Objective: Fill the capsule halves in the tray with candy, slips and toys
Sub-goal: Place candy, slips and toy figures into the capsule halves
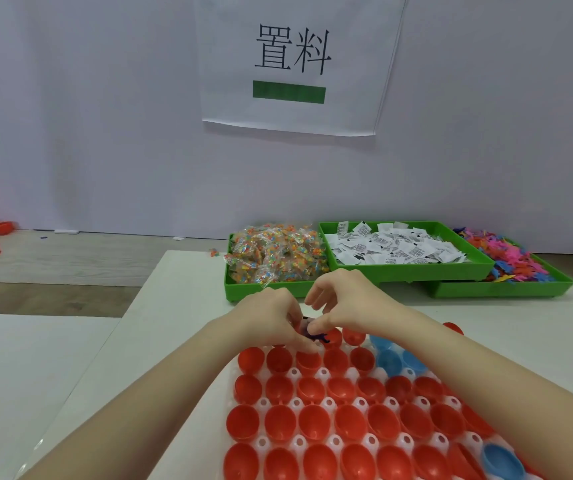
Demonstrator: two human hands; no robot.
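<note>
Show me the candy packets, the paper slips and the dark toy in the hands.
candy packets [274, 252]: head view, middle of the heap.
paper slips [396, 245]: head view, centre of the pile.
dark toy [316, 337]: head view, part showing between the hands.

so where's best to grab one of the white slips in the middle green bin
Pinch a free corner or edge of a white slip lying on top of the heap, coming straight down from above. The slips are flat and overlapping, and the middle green bin has raised walls, so a sideways approach looks blocked.
</note>
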